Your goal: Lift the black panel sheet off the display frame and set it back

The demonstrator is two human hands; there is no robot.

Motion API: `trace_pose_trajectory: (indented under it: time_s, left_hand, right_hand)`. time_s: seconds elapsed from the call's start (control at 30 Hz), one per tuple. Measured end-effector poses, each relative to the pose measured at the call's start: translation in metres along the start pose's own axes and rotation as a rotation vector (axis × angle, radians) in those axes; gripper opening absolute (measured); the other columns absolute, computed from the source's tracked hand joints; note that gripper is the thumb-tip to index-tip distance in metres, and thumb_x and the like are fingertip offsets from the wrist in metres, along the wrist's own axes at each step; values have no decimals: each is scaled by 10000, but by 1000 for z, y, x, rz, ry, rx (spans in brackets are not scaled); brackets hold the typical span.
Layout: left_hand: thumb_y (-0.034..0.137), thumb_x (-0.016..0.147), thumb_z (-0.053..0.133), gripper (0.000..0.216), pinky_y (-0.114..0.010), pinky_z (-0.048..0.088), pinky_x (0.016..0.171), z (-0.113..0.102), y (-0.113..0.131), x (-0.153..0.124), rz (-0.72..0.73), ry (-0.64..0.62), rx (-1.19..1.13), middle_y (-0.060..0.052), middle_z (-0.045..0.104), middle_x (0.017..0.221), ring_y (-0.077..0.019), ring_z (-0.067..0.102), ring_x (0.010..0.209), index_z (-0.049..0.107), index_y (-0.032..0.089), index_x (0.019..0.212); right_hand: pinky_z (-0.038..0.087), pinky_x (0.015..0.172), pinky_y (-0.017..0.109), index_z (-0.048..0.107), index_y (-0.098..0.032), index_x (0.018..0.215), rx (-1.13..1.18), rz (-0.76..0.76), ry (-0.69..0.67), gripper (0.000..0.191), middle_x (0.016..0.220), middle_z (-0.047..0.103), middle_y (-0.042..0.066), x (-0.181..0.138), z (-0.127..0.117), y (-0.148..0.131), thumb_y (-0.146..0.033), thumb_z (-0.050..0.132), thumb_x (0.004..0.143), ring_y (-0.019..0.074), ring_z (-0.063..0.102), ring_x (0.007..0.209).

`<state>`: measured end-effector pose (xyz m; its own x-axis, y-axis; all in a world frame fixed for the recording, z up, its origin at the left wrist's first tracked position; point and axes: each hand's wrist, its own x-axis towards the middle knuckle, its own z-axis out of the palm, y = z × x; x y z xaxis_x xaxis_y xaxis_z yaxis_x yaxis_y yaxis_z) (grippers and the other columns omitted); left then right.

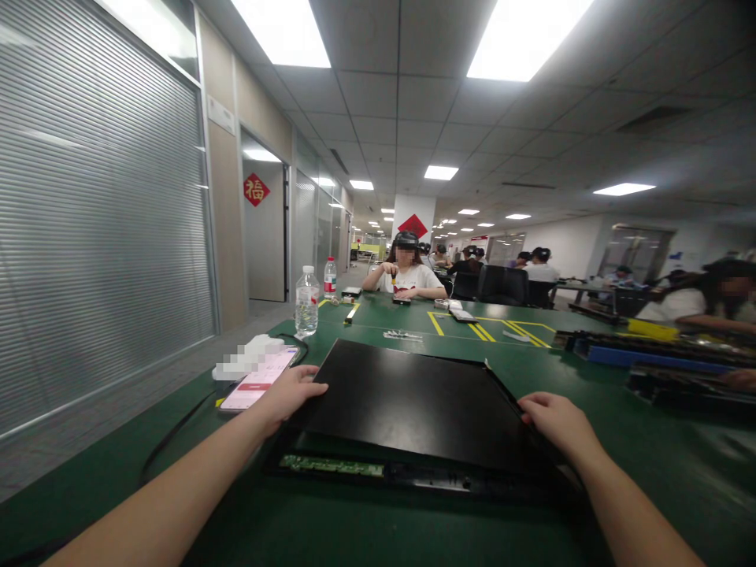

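A flat black panel (407, 394), like a monitor's screen, lies over a shallow black frame (472, 479) on the green table. Along the near side of the frame a narrow green circuit board (331, 465) shows. At the panel's left edge, my left hand (295, 394) grips it with the thumb on top. My right hand (555, 421) is closed on the right edge, where a dark strip of the frame runs; its fingertips are partly hidden. The panel's near edge sits apart from the frame's front strip.
Left of the panel lie a phone (260, 386) and a black cable (177, 429). Beyond stand two water bottles, the nearer one clear (307, 303). A co-worker (407, 276) sits opposite with a screwdriver. Long dark parts (650, 354) are stacked at right, near another person.
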<state>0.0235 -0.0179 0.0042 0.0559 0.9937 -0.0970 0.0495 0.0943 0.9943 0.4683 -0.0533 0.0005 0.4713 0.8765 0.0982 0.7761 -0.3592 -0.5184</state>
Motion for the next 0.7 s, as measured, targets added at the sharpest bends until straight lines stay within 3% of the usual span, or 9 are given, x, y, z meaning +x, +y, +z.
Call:
trace_pose_trajectory:
  time_s: [0.7]
  left_hand:
    - [269,567,683,433,-342,502,703,-6,-3,6,1,-33,161,-78,727,833,-275,673,817,610,131,970]
  right_hand:
    - [412,596,276,691,-243,779,-29,3,7,263,766,697,22,-1,-1,-4,-360,469,701,196,623,731]
